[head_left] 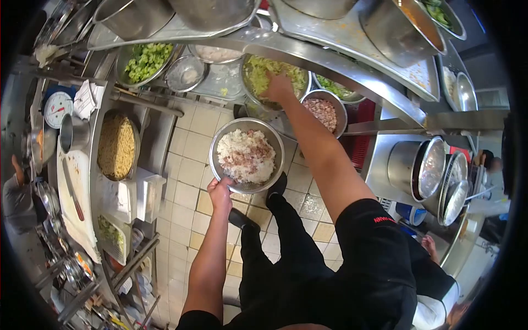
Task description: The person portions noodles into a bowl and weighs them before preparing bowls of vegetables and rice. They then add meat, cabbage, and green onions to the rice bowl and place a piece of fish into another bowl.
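My left hand (pixel 221 195) grips the near rim of a round metal bowl (pixel 213 159), held over the tiled floor. Inside lies white rice (pixel 239 148) with a heap of chopped pinkish-brown pieces (pixel 256 149) on top. My right hand (pixel 279 88) reaches under a metal shelf into a bowl of shredded pale-green cabbage (pixel 258 69). Its fingers curl into the cabbage, and their tips are buried. Just right of that hand stands a metal bowl of diced pink meat (pixel 320 114).
Chopped greens (pixel 147 61) fill a bowl at the back left, near a small metal bowl (pixel 186 73). A metal shelf (pixel 324 66) with large pots overhangs the bowls. Left are noodles (pixel 115 146) and a knife (pixel 72 190) on a board. Another person (pixel 432 280) stands at lower right.
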